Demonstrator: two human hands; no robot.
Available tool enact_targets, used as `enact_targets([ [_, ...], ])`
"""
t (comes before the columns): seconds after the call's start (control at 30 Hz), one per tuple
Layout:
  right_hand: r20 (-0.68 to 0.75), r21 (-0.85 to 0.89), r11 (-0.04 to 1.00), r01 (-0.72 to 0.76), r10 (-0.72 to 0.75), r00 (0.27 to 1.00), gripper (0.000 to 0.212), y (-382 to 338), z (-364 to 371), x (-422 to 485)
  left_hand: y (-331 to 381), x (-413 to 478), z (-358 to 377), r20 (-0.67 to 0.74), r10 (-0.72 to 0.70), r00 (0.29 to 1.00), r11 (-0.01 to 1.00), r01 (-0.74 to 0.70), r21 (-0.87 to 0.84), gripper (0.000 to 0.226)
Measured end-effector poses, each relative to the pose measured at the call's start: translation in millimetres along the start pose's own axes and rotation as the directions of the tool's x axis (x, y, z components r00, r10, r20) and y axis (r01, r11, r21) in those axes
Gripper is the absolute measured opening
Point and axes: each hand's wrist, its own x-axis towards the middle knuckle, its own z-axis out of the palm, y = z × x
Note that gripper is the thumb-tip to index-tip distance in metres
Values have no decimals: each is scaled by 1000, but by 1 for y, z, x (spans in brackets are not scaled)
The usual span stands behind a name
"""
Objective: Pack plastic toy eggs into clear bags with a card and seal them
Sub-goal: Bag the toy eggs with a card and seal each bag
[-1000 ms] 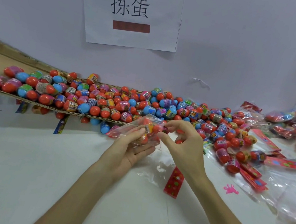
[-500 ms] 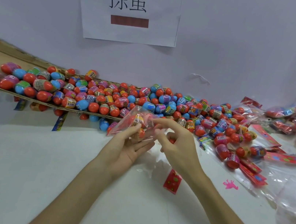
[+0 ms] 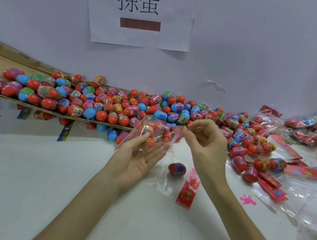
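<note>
— Hands, go.
— Okay, left hand (image 3: 137,158) is palm up, fingers flat under the bag (image 3: 153,128), thumb pressed onto its near side. So I grip it between thumb and fingers. Just beside it is my right hand (image 3: 206,145), fingers curled, thumb and forefinger pinching the bag's right edge. Both hands are on one bag, raised off the table (image 3: 41,184).
— Contents?
— It has eggs (image 3: 147,131) inside, mostly red. Count is unclear through the crumpled film. Card inside: cannot tell.
— Under the hands?
— One loose egg (image 3: 176,168) sits below the gap between my hands. It's blurred, so I cannot tell whether it lies on the table. Near it a card (image 3: 188,190) lies flat, with an empty bag (image 3: 164,186) at its left edge. Whether the card sits in that bag I cannot tell.
— Further out?
— Behind the hands is a big pile (image 3: 114,105) of red and blue eggs. Much of it is on a cardboard (image 3: 13,97) sheet to the left, and the rest spills right onto the table. Right of my right hand are stacked cards (image 3: 271,184), with a pink toy (image 3: 248,199) near them. Far right, by the wall (image 3: 266,53), are sealed bags (image 3: 307,124). A clear film heap (image 3: 314,225) is at the right edge. On the wall above the pile is a paper sign (image 3: 141,10).
</note>
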Motion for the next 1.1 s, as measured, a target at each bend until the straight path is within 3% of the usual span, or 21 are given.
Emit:
enact_targets([
  [0.13, 58, -220, 975, -28, 42, 997, 14, 3, -3, 4, 1, 0, 1, -30, 25, 999, 999, -25, 22, 23],
  [0.2, 197, -318, 948, 7, 59, 979, 13, 2, -16, 11, 3, -1, 2, -47, 56, 997, 998, -55, 28, 26],
  [0.23, 326, -357, 934, 30, 94, 941, 11, 1, -24, 14, 3, -1, 2, -64, 70, 995, 997, -69, 20, 32],
  [0.3, 602, -406, 912, 51, 225, 766, 15, -2, -33, 16, 4, 0, 1, -95, 89, 991, 996, -89, 3, 41],
  [0.37, 722, -473, 879, 56, 351, 596, 27, -1, -29, 10, 5, 0, -1, -106, 93, 990, 996, -94, 2, 38],
  [0.4, 730, -505, 859, 84, 373, 573, 27, 1, -24, 6, 5, 1, -1, -112, 93, 989, 996, -93, 5, 36],
  [0.6, 677, -449, 886, 119, 250, 693, 14, 7, -13, 1, 5, 3, -5, -116, 105, 988, 994, -107, -8, 44],
  [0.7, 529, -298, 951, 82, 93, 843, 11, 3, -15, 5, 6, 3, -5, -106, 111, 988, 993, -114, -21, 49],
  [0.8, 359, -219, 974, 57, 26, 933, 23, 0, -16, 9, 5, 5, -5, -105, 116, 988, 993, -118, -10, 51],
  [0.97, 189, -252, 962, 103, -55, 980, 32, 2, -12, 6, 2, 5, -6, -42, 105, 994, 994, -104, 26, 38],
  [1.1, 215, -270, 955, 122, -64, 974, 27, 2, -5, 1, -2, 7, -6, -10, 107, 994, 990, -106, 98, 25],
])
